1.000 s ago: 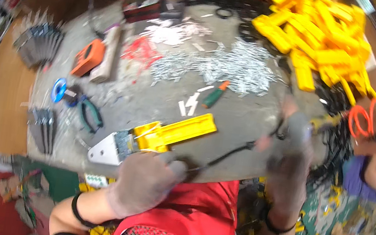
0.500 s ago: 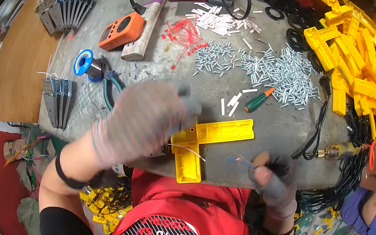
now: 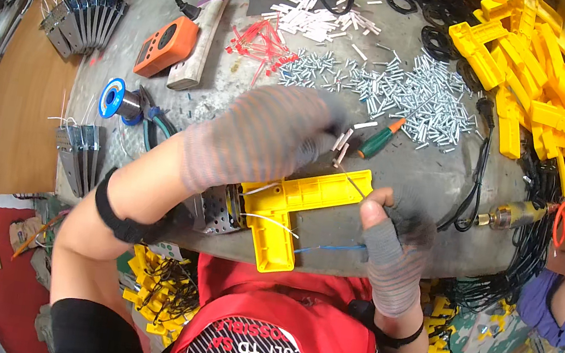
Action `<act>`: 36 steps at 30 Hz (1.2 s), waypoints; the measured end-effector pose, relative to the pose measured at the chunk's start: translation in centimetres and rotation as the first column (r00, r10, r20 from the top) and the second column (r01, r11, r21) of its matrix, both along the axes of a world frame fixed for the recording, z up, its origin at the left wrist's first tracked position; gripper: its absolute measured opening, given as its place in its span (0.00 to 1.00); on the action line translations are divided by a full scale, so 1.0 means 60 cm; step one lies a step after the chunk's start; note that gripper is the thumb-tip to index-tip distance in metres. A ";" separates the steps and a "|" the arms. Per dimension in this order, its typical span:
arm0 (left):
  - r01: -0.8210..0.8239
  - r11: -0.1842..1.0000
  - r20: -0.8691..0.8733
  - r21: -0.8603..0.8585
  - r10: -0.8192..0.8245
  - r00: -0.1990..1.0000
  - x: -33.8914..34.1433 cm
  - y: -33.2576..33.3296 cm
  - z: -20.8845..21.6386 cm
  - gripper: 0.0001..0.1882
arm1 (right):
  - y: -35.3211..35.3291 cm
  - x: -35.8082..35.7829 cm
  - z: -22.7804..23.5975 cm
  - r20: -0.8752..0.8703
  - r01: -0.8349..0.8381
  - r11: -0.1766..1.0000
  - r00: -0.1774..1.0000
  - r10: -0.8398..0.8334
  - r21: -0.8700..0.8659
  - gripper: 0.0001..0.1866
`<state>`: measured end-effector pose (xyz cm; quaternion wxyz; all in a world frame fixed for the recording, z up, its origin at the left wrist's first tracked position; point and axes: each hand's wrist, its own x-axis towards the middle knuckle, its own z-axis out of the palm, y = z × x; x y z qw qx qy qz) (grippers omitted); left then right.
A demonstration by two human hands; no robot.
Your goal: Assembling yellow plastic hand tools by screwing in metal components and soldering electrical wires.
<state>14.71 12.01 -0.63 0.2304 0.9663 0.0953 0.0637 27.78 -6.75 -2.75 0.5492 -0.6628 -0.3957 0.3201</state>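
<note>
Yellow L-shaped plastic housing (image 3: 299,211) lies at lower centre of the head view as before, left hand (image 3: 259,137) shifted right, hovering above it, grip hidden, right hand (image 3: 391,224) raised, fingers pinching thin wire (image 3: 357,185).

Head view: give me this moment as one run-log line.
left hand over white tubes | right hand pinching thin wire at yellow L-shaped housing | screwdriver lies beside
</note>
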 end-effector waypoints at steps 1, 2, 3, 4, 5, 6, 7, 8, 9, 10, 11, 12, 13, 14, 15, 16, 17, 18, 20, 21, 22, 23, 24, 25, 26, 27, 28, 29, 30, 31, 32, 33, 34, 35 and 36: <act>-0.135 0.960 0.114 -0.244 0.167 0.979 -0.015 -0.005 0.013 0.08 | 0.001 -0.002 0.007 -0.004 -0.002 1.000 1.000 0.002 0.006 0.06; -0.206 0.869 0.090 -0.449 0.274 0.958 -0.024 -0.014 0.025 0.07 | 0.002 -0.002 0.011 -0.030 0.005 1.000 1.000 -0.006 -0.025 0.06; -0.203 0.871 0.088 -0.447 0.269 0.959 -0.030 -0.021 0.027 0.07 | 0.004 -0.002 0.013 -0.056 0.012 0.998 0.998 -0.015 -0.056 0.06; -0.267 0.708 0.010 -0.653 0.361 0.932 -0.037 -0.030 0.031 0.09 | 0.005 -0.001 0.014 -0.058 0.010 0.999 0.998 -0.013 -0.052 0.06; -0.313 0.493 -0.088 -0.812 0.428 0.900 -0.040 -0.039 0.038 0.10 | 0.006 0.000 0.015 -0.041 -0.010 0.998 0.999 0.007 -0.060 0.06; -0.355 0.392 -0.148 -0.849 0.469 0.871 -0.040 -0.046 0.053 0.12 | 0.006 0.001 0.015 -0.024 -0.028 0.997 0.999 0.026 -0.068 0.06; -0.356 0.396 -0.145 -0.847 0.471 0.870 -0.041 -0.048 0.055 0.12 | 0.006 0.000 0.015 -0.023 -0.030 0.998 0.999 0.028 -0.063 0.06; -0.342 0.375 -0.140 -0.862 0.472 0.870 -0.042 -0.048 0.057 0.13 | 0.005 -0.001 0.014 -0.063 -0.028 0.998 0.998 0.025 -0.053 0.06; -0.328 0.353 -0.136 -0.876 0.471 0.872 -0.042 -0.049 0.058 0.14 | 0.005 -0.002 0.013 -0.103 -0.025 0.999 0.994 0.021 -0.043 0.06; -0.324 0.355 -0.134 -0.877 0.468 0.874 -0.043 -0.049 0.056 0.14 | 0.004 -0.002 0.016 -0.101 -0.021 0.999 0.995 0.017 -0.042 0.06; -0.318 0.332 -0.142 -0.888 0.459 0.877 -0.044 -0.048 0.051 0.14 | 0.004 -0.002 0.019 -0.119 -0.030 0.998 0.993 0.024 -0.049 0.06; -0.311 0.308 -0.151 -0.899 0.449 0.881 -0.045 -0.048 0.048 0.15 | 0.003 -0.002 0.021 -0.138 -0.039 0.998 0.990 0.031 -0.057 0.07; -0.308 0.311 -0.149 -0.899 0.444 0.884 -0.046 -0.048 0.048 0.15 | 0.004 -0.003 0.023 -0.137 -0.033 0.998 0.990 0.025 -0.056 0.07; -0.283 0.287 -0.135 -0.915 0.443 0.886 -0.047 -0.050 0.049 0.15 | 0.004 -0.003 0.024 -0.121 -0.039 0.998 0.992 0.034 -0.043 0.06; -0.258 0.262 -0.122 -0.930 0.443 0.888 -0.047 -0.051 0.050 0.15 | 0.004 -0.004 0.025 -0.105 -0.046 0.998 0.994 0.043 -0.030 0.06; -0.257 0.264 -0.121 -0.930 0.441 0.890 -0.047 -0.052 0.050 0.15 | 0.004 -0.003 0.024 -0.104 -0.043 0.999 0.994 0.040 -0.029 0.06; -0.259 0.259 -0.123 -0.930 0.446 0.887 -0.047 -0.053 0.051 0.15 | 0.004 -0.002 0.022 -0.087 -0.047 0.999 0.995 0.045 -0.019 0.06; -0.262 0.254 -0.125 -0.931 0.452 0.883 -0.048 -0.054 0.051 0.15 | 0.003 -0.002 0.021 -0.070 -0.053 0.999 0.996 0.052 -0.010 0.06; -0.273 0.302 -0.111 -0.913 0.460 0.881 -0.046 -0.059 0.055 0.13 | 0.002 0.000 0.020 -0.056 -0.066 0.998 0.996 0.065 -0.013 0.06; -0.284 0.349 -0.097 -0.893 0.467 0.879 -0.046 -0.062 0.057 0.12 | 0.002 0.001 0.020 -0.042 -0.079 0.997 0.996 0.078 -0.018 0.07; -0.282 0.349 -0.098 -0.894 0.463 0.881 -0.046 -0.065 0.053 0.12 | 0.001 0.001 0.020 -0.043 -0.074 0.997 0.996 0.073 -0.020 0.07; -0.252 0.489 -0.039 -0.835 0.403 0.914 -0.048 -0.069 0.046 0.10 | 0.000 0.001 0.022 -0.009 -0.089 0.996 0.996 0.089 -0.025 0.08; -0.210 0.618 0.011 -0.758 0.333 0.943 -0.048 -0.073 0.041 0.09 | -0.001 0.002 0.022 0.024 -0.102 0.994 0.994 0.103 -0.032 0.09; -0.209 0.618 0.011 -0.758 0.332 0.943 -0.051 -0.076 0.038 0.09 | 0.001 0.003 0.021 0.024 -0.101 0.994 0.995 0.102 -0.032 0.09; -0.171 0.719 0.053 -0.674 0.278 0.959 -0.053 -0.079 0.036 0.08 | 0.002 0.005 0.020 0.050 -0.176 0.982 0.982 0.180 -0.068 0.10; -0.128 0.807 0.088 -0.577 0.217 0.972 -0.054 -0.082 0.034 0.07 | 0.003 0.007 0.018 0.074 -0.249 0.963 0.963 0.257 -0.107 0.11; -0.160 0.815 0.007 -0.556 0.198 0.980 -0.050 -0.086 0.043 0.07 | 0.001 0.006 0.014 0.074 -0.246 0.963 0.964 0.254 -0.106 0.11; -0.158 0.817 0.007 -0.555 0.195 0.981 -0.045 -0.091 0.037 0.07 | -0.001 0.002 0.006 0.012 -0.258 0.963 0.966 0.260 -0.076 0.15; -0.082 0.829 0.088 -0.554 0.156 0.984 -0.038 -0.098 0.027 0.07 | -0.002 0.000 0.001 -0.049 -0.269 0.962 0.963 0.267 -0.045 0.20; -0.005 0.836 0.169 -0.548 0.117 0.979 -0.029 -0.103 0.018 0.08 | 0.000 0.001 0.000 -0.049 -0.268 0.962 0.963 0.265 -0.045 0.20; 0.055 0.859 0.216 -0.509 0.065 0.974 -0.019 -0.104 0.017 0.10 | 0.003 0.002 -0.001 0.002 -0.320 0.947 0.947 0.320 -0.030 0.25; 0.055 0.859 0.216 -0.510 0.066 0.974 -0.017 -0.091 0.026 0.10 | 0.005 0.005 -0.002 0.054 -0.373 0.928 0.926 0.374 -0.018 0.30; -0.005 0.797 0.061 -0.604 0.052 0.997 -0.009 -0.067 0.057 0.10 | 0.010 0.012 -0.009 0.029 -0.364 0.927 0.931 0.363 0.089 0.31; -0.070 0.720 -0.089 -0.690 0.011 0.996 0.003 -0.040 0.070 0.10 | 0.001 0.013 0.009 -0.108 -0.303 0.952 0.946 0.306 0.044 0.28; -0.123 0.756 -0.122 -0.643 0.058 0.991 0.023 -0.010 0.066 0.10 | -0.005 0.019 0.008 -0.191 -0.260 0.965 0.947 0.259 0.018 0.23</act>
